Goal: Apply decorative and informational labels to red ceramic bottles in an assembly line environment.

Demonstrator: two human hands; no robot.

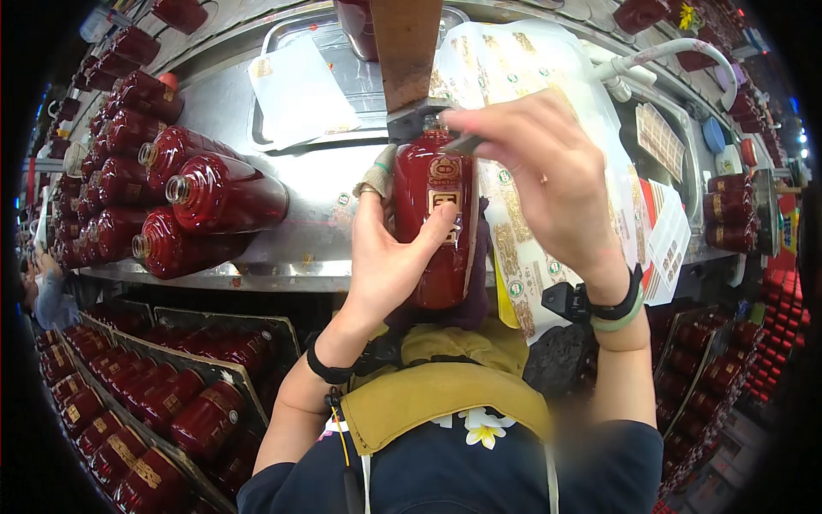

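Note:
A glossy dark-red bottle (424, 176) with gold markings lies in front of me, its clear glass neck pointing away. My left hand (381, 265) is wrapped round its left side, the thumb lying across the front; pale cloth-like covers (375, 174) sit on its fingertips. Close to the neck, my right hand (552, 163) pinches a small dark flat tool (465, 144), whose exact kind I cannot make out. The neck rests by a dark metal bracket (406, 125) at the lower end of a wooden post (409, 47).
Several red bottles (227, 193) lie stacked at the left. A metal tray (261, 120) bears a white sheet (304, 90). Sheets of gold labels (514, 206) cover the right side of the bench, near a white curved pipe (676, 47). Crates of bottles (163, 385) stand below.

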